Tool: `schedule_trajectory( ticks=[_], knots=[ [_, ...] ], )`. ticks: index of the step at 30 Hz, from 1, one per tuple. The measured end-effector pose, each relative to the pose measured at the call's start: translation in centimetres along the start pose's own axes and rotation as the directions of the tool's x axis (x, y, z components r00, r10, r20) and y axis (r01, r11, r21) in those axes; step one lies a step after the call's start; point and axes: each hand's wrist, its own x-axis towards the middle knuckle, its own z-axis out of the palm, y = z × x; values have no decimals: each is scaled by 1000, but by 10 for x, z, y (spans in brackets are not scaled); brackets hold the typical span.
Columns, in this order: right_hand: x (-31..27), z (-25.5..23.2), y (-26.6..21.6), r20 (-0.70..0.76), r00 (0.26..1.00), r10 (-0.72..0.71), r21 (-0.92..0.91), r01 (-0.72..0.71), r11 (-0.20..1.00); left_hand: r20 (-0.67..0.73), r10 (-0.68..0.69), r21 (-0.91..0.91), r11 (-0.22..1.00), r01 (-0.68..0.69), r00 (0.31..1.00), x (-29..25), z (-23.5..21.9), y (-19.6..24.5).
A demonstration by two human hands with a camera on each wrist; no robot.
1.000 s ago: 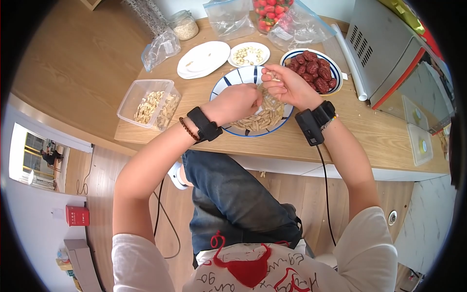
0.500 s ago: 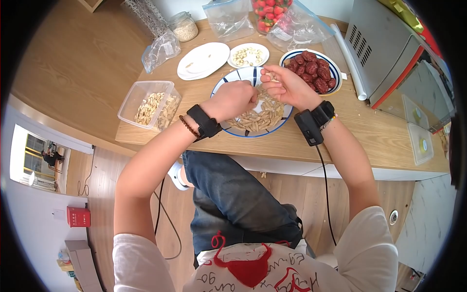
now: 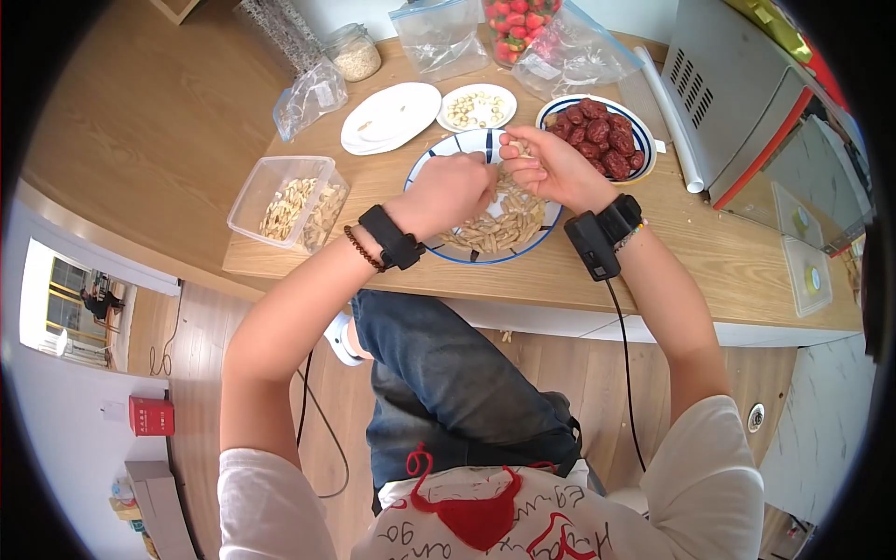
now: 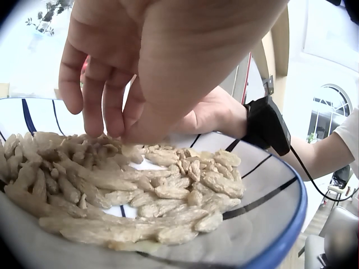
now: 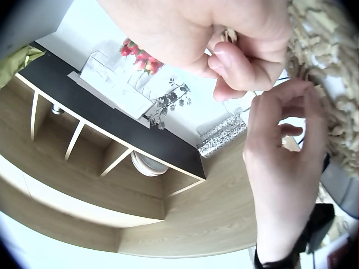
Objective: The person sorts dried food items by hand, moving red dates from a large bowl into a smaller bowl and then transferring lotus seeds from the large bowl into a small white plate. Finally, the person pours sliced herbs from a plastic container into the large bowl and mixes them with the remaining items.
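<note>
A white plate with blue stripes (image 3: 439, 149) holds many long pale dried pieces (image 4: 168, 193). Over it, the left hand (image 3: 448, 194) reaches down, and in the left wrist view the left hand (image 4: 134, 67) has thumb and fingertips together on a pale piece at the heap. Beside it, the right hand (image 3: 562, 174) is held palm up above the plate's right side. In the right wrist view, curled fingers of the right hand (image 5: 224, 39) grip a few small pale pieces (image 5: 229, 36).
Behind stand a white plate (image 3: 390, 117), a small plate of round pale pieces (image 3: 478, 106) and a bowl of red dates (image 3: 602, 140). A clear box (image 3: 243, 210) of pale slices is at left, a grey appliance (image 3: 747, 103) at right. Plastic bags (image 3: 439, 42) lie along the wall.
The left hand has shifted slightly within the plate, its fingers less bunched over the pieces. The right hand has stayed almost where it was, its fingers still curled round its pieces.
</note>
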Motion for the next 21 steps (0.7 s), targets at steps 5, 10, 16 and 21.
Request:
schedule_trajectory(
  ticks=[5,10,16,21],
  knots=[
    [2,-1,0,-10,1000,21,39,-20,999,-208,-139,-70,989,127,968,4,-21,-2],
    [2,0,0,-48,999,6,8,-5,1000,-350,-142,-284,958,39,926,10,-35,2],
    [-3,8,1,-34,999,-33,-61,31,998,-353,-90,-195,981,21,931,8,-30,25],
    [0,2,-2,2,1000,-12,-53,12,998,-342,-126,-260,965,35,931,9,-25,19]
  ],
)
